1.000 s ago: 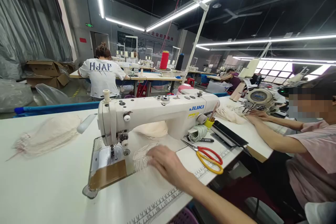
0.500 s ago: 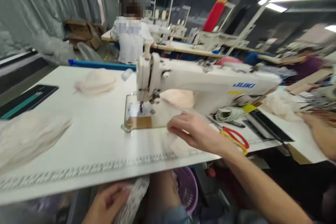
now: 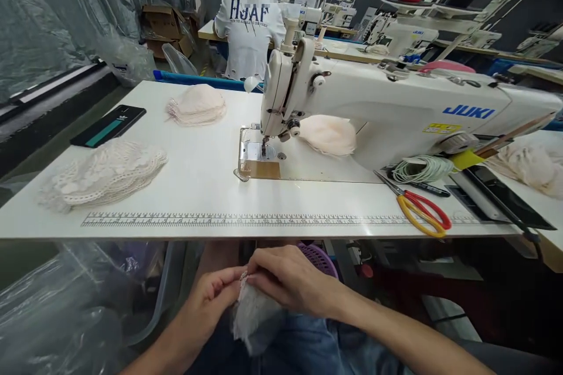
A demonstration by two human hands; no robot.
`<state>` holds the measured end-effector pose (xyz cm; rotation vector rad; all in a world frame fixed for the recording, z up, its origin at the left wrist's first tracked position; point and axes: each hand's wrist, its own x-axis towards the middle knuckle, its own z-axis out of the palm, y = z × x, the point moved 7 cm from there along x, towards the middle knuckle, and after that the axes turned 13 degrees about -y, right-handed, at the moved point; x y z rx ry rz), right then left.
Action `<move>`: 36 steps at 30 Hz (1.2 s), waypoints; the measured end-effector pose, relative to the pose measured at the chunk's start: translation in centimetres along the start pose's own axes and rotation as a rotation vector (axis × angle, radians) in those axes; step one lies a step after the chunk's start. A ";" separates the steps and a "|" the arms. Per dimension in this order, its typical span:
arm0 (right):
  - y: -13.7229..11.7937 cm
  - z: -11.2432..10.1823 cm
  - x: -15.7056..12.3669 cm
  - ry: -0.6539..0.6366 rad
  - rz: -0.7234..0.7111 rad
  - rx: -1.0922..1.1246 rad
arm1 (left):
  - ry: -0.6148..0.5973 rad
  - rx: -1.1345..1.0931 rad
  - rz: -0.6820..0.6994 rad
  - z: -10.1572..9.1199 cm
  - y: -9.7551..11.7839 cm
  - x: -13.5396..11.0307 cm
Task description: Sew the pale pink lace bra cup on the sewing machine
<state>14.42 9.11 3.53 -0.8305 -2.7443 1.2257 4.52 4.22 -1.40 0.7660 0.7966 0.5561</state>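
Observation:
Below the table's front edge, over my lap, my left hand [image 3: 210, 300] and my right hand [image 3: 290, 279] pinch a small white lace piece [image 3: 254, 317] between them. Both hands are closed on it, fingertips meeting at its top edge. Above them stands a white JUKI sewing machine [image 3: 396, 105] on the white table [image 3: 197, 187], its needle area [image 3: 264, 149] at the middle. A stack of white lace pieces [image 3: 105, 173] lies at the table's left.
Red-and-yellow scissors [image 3: 422, 208] and a coil of white cord [image 3: 416, 169] lie right of the machine. Cream pads [image 3: 196, 104] [image 3: 328, 133] sit further back, with a dark phone [image 3: 108, 126] at left. A person in a white shirt [image 3: 250, 29] sits beyond. Clear plastic bag [image 3: 57, 316] at lower left.
My view swung left and down. My right hand left the table by the machine and came down to my lap, where it joined my left hand on the lace piece.

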 end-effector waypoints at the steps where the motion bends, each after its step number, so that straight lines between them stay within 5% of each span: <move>1: 0.1 0.3 0.0 -0.002 0.008 0.004 | 0.004 -0.009 -0.018 -0.2 -0.2 -0.3; 13: 1.0 1.1 0.0 -0.021 0.093 0.089 | 0.081 0.156 -0.048 -0.9 -1.1 -0.6; 24: 2.5 1.5 -2.3 -0.092 0.045 0.370 | -0.088 0.087 -0.195 -1.9 -2.2 -0.8; 32: 1.7 1.9 -0.4 -0.106 -0.167 0.238 | -0.108 0.244 -0.258 -2.4 -2.2 -1.0; 35: 2.1 2.8 -0.2 -0.261 -0.070 0.217 | -0.049 0.445 -0.291 -3.0 -2.6 -0.1; 36: 2.5 2.7 -1.1 -0.356 -0.023 0.189 | 0.119 0.497 -0.272 -4.0 -2.2 0.8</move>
